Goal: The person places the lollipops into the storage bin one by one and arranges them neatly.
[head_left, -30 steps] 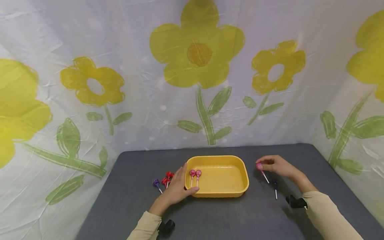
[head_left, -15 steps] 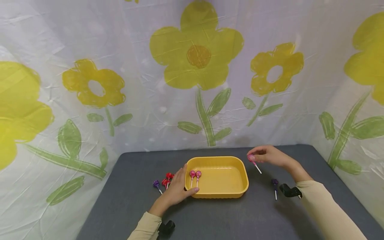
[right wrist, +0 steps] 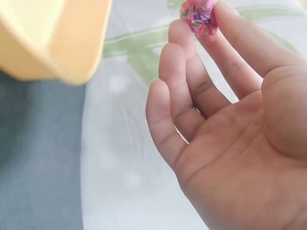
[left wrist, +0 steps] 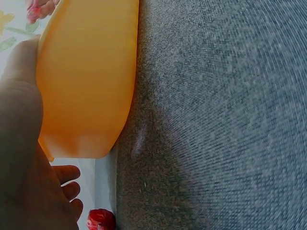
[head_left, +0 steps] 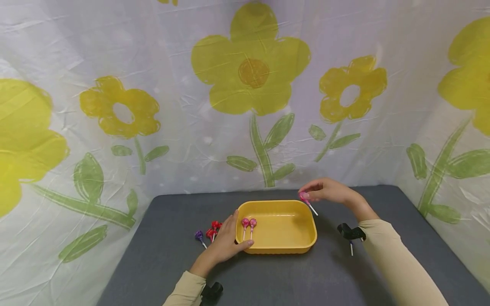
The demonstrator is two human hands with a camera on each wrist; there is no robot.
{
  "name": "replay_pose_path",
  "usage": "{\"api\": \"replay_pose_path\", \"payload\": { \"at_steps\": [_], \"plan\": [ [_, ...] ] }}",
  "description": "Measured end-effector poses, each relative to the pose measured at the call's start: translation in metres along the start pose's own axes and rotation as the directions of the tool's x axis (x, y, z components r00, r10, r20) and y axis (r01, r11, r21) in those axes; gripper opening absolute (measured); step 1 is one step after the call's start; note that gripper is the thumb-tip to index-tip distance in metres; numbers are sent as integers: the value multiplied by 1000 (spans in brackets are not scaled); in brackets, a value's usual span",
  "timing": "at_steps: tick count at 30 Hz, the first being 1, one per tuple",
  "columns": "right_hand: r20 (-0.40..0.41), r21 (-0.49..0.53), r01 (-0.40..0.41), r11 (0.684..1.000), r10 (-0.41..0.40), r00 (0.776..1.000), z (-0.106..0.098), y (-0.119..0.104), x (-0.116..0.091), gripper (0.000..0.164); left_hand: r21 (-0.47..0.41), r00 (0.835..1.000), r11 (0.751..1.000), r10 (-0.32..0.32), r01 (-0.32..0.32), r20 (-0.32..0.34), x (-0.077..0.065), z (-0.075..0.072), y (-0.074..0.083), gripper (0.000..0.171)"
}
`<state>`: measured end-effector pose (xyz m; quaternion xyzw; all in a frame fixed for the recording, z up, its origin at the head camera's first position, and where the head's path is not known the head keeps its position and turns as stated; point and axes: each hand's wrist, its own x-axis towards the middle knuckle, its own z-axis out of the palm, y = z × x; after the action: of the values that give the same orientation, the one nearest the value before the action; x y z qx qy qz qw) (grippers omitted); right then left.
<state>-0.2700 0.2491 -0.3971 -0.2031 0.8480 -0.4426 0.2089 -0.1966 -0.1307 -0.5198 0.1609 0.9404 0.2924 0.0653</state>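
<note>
In the head view my left hand (head_left: 226, 240) holds a yellow plastic tray (head_left: 281, 247) at its left end. The thumb lies over the near rim and the fingers along the left side. Two pink lollipops (head_left: 245, 222) lie side by side inside, at the tray's left. My right hand (head_left: 329, 191) pinches a third pink lollipop (head_left: 303, 196) by its wrapped head, above the tray's far right corner. Its white stick points down and to the right. The right wrist view shows the wrapper (right wrist: 200, 15) between thumb and fingertips, the other fingers loosely bent.
Left of the tray lie a purple lollipop (head_left: 199, 235) and red lollipops (head_left: 210, 233), partly hidden by the left hand. At the right another lollipop's stick (head_left: 351, 248) shows beneath the right wrist camera (head_left: 350, 232). A flower-printed cloth (head_left: 191, 140) hangs behind the dark grey table (head_left: 275, 280).
My right hand has carried the pink lollipop leftward and away from me, up to the tray's far right corner. The left hand and the tray have stayed in place.
</note>
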Motion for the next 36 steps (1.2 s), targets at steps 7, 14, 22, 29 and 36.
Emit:
{"api": "replay_pose_path", "payload": {
  "at_steps": [7,14,22,29,36],
  "plan": [
    [-23,46,36,998,-35,999,9,-9,21,39,0,1000,1000,-5,5,-1,0,1,0,114],
    [-41,124,58,991,-53,998,22,-16,36,42,-2,1000,1000,2,-2,-2,0,1,-2,114],
    [-73,204,102,974,-89,993,37,-11,54,43,-10,1000,1000,4,-4,-6,0,-1,1,114],
    [-75,368,133,920,-113,991,53,-2,68,46,-8,1000,1000,7,-7,-6,0,-1,1,115],
    [-81,421,146,895,-124,989,69,9,80,39,-12,1000,1000,8,-8,-8,1,1,-1,115]
  ]
}}
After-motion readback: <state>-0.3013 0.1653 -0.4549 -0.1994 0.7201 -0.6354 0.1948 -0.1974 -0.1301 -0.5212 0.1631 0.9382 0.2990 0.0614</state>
